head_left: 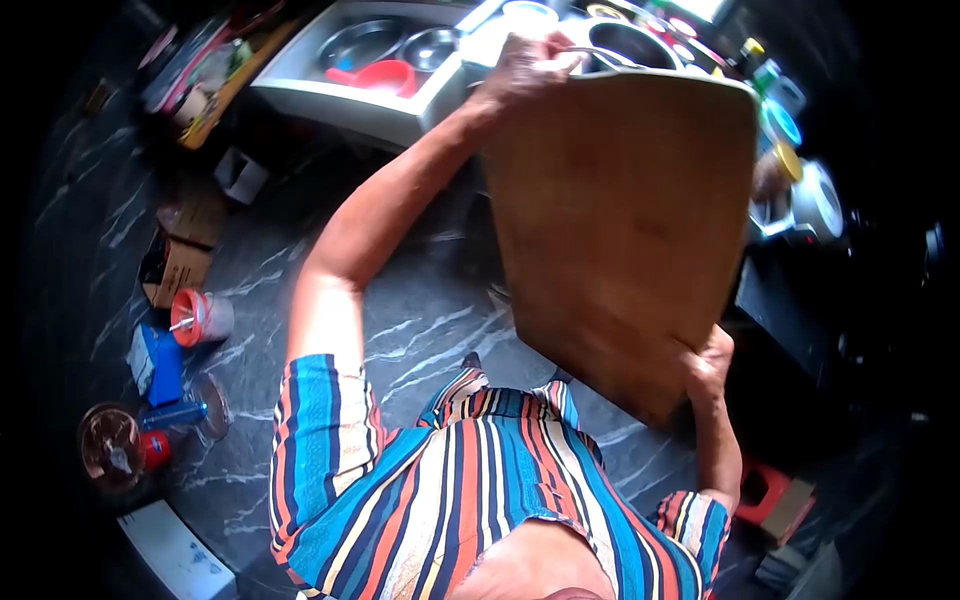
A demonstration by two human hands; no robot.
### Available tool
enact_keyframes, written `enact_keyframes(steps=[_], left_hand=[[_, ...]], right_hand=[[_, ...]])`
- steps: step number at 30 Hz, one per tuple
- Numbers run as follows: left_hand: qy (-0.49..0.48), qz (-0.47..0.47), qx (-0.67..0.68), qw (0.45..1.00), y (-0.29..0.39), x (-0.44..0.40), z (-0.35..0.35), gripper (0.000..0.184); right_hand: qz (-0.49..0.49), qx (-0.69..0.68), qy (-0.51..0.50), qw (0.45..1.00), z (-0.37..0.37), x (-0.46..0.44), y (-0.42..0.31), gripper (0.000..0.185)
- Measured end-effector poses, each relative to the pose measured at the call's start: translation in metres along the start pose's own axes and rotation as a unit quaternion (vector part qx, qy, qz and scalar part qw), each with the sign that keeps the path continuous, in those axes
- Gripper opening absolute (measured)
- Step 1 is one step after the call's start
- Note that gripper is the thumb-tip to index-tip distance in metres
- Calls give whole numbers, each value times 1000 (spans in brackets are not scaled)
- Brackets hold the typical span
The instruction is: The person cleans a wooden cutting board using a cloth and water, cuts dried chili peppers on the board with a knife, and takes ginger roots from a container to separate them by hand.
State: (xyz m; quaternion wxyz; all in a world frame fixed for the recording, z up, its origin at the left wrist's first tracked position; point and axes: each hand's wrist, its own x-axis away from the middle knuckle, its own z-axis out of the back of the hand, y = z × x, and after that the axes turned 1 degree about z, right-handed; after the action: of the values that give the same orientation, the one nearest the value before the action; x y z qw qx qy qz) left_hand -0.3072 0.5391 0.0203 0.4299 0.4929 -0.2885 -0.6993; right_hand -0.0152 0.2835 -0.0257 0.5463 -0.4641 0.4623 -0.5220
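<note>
A large wooden board (620,220) is held up in front of my body, tilted, its broad brown face toward the camera. My left hand (530,68) grips its upper left corner, fingers closed, beside a pot (635,45) on the counter. Lower down, my right hand (708,362) is closed on the board's right edge near the bottom corner. Part of each hand's fingers is hidden behind the board.
A white sink (300,92) with metal bowls and a red scoop (385,77) is at the upper left. Jars and bottles (777,165) line the right side. Cardboard boxes (182,270), a red-rimmed bucket (205,317) and a white box (180,552) stand on the left floor.
</note>
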Motion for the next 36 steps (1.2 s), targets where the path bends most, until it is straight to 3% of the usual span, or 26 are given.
enact_keyframes(steps=[1,2,3,4,5,6,7,9,10,11,12,13,15,18,19,22,23,25,27,28,29,30,34,36], left_hand=[[54,8,3,999,-4,5,38,18],[61,24,41,997,-30,29,-10,15],[107,7,-48,993,-33,37,25,14],[134,-2,-21,991,-33,43,80,18],[128,-17,95,987,-42,44,71,21],[159,-49,52,985,-32,50,92,23],[189,-74,-18,979,-21,48,106,21],[213,-169,-61,960,-24,22,171,22],[219,-174,-151,948,-14,10,187,27],[283,-216,-316,880,-11,-2,207,31],[350,-149,-365,850,-11,-14,232,29],[360,-172,-323,858,-7,-17,243,33],[393,-86,-350,846,12,-28,249,35],[412,73,-305,855,5,-41,232,65],[409,98,-314,851,-3,-42,243,69],[369,146,-176,901,-44,-49,265,77],[375,226,-165,884,-37,20,293,77],[289,182,-99,935,-69,33,306,66],[265,78,-168,946,-125,28,330,62],[252,50,-62,965,-137,31,329,56],[241,32,-125,962,-148,26,331,55],[247,12,-136,959,-76,68,309,56],[282,-49,-203,937,-112,75,327,54],[293,-70,-180,937,-109,92,318,43]], right_hand=[[45,67,-60,995,-12,-14,1,23],[75,88,-73,991,22,-9,73,20],[78,76,-121,987,3,-26,85,21],[129,78,-126,980,-8,-40,81,20],[180,79,-131,972,-18,-53,76,20],[155,71,-158,973,-47,-63,32,19],[247,104,-188,945,-53,-88,46,21],[283,94,-207,932,-107,-130,9,26],[339,66,-196,918,-122,-160,18,29],[396,40,-182,899,-138,-181,23,31],[434,42,-172,883,-164,-208,24,35],[466,20,-171,868,-184,-229,28,38],[518,13,-154,841,-220,-268,36,43],[536,5,-160,829,-235,-310,50,46],[569,12,-139,811,-255,-333,52,46],[585,23,-131,800,-295,-382,64,48],[549,61,-175,815,-309,-311,48,49],[559,70,-162,810,-329,-316,73,47],[574,117,-130,800,-360,-333,102,41],[569,121,-129,803,-370,-335,113,41],[578,153,-131,791,-379,-342,123,39],[608,169,-119,766,-355,-282,108,36],[599,222,-152,754,-409,-307,140,42],[590,226,-163,758,-413,-291,157,45]])
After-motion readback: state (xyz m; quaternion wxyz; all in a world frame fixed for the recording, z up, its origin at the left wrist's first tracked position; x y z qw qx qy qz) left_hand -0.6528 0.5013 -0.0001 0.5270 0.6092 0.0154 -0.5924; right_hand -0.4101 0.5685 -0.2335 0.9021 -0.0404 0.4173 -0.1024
